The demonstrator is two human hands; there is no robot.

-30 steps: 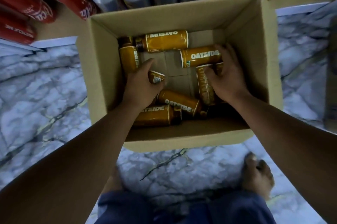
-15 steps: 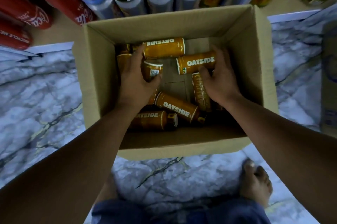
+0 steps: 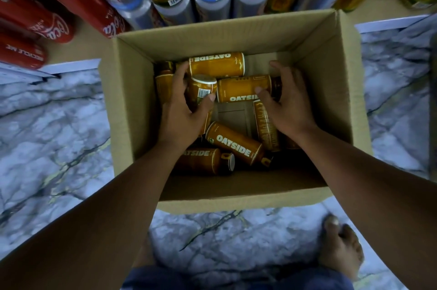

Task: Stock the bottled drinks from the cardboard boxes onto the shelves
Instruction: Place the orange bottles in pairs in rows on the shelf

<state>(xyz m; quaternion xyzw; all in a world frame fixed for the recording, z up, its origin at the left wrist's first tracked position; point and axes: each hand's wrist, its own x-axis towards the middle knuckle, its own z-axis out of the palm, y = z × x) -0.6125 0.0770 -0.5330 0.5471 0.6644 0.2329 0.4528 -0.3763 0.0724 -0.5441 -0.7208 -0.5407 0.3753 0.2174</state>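
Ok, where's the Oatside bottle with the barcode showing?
Head view: the barcode bottle is left of centre in the cardboard box, gripped by the left hand, beside the lying Oatside bottle the right hand holds.

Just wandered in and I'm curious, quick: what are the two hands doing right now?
Left hand: holding the tilted bottle with the barcode.
Right hand: holding the lying Oatside bottle beside it.

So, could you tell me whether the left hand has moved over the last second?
Yes. The left hand, gripping a bottle, has shifted toward the far wall of the cardboard box.
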